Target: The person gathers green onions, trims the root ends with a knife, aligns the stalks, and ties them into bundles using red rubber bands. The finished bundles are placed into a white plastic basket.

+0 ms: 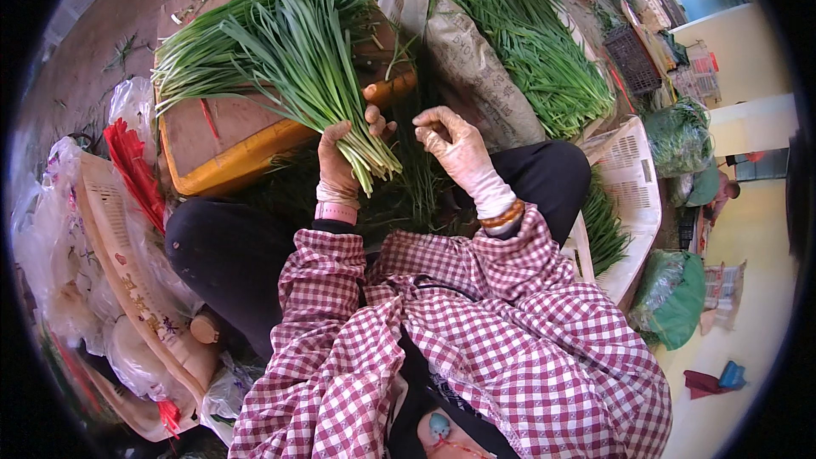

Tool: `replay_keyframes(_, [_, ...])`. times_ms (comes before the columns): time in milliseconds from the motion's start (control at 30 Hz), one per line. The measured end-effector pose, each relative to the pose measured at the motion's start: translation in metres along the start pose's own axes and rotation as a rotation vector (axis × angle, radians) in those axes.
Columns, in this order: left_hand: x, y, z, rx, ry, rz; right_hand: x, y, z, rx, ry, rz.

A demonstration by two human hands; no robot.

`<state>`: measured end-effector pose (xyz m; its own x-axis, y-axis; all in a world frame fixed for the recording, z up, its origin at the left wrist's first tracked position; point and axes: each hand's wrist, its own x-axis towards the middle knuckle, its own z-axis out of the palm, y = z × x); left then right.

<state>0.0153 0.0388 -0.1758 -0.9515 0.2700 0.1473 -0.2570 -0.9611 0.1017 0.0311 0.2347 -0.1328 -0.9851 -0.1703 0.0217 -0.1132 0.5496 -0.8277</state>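
My left hand (341, 156) holds a bundle of garlic chives (312, 64) near its pale cut ends. The green leaves fan up and to the left over more chives (210, 54), which lie on a cardboard-topped yellow box (220, 169). My right hand (456, 146) hovers just right of the bundle's ends, apart from them. Its fingers are bent and loosely spread, and nothing shows between them. Both hands wear thin, soiled gloves with bare or worn fingertips. Loose leaves (417, 185) hang in the shadow between my knees.
A printed woven sack (481, 70) lies beside a large pile of chives (548, 70) at the upper right. White plastic crates stand right (628, 172) and left (121, 248). Red ties (134, 162) and clear plastic bags (57, 248) are at the left. A person (723, 194) is at the far right.
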Motion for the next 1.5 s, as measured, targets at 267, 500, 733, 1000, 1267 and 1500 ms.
replay_keyframes(267, [-0.002,0.000,-0.011,-0.066,0.006,-0.040,-0.003,-0.047,0.033,0.251,-0.191,-0.054])
replay_keyframes(500, [0.001,-0.004,-0.020,0.006,0.033,-0.011,-0.016,-0.061,-0.028,0.670,-0.259,0.046])
replay_keyframes(733, [-0.003,0.001,-0.021,0.003,0.233,-0.211,0.019,-0.039,0.026,-0.263,-0.119,-0.383])
replay_keyframes(1000, [0.006,-0.018,-0.004,0.269,0.361,-0.067,-0.019,-0.062,-0.022,0.073,-0.398,0.038])
replay_keyframes(1267, [0.016,-0.029,-0.004,0.676,0.570,0.084,-0.009,-0.055,-0.001,-0.605,-0.138,-0.393])
replay_keyframes(1500, [0.017,-0.032,0.001,0.824,0.615,0.145,0.002,-0.040,0.012,-0.675,-0.153,-0.400])
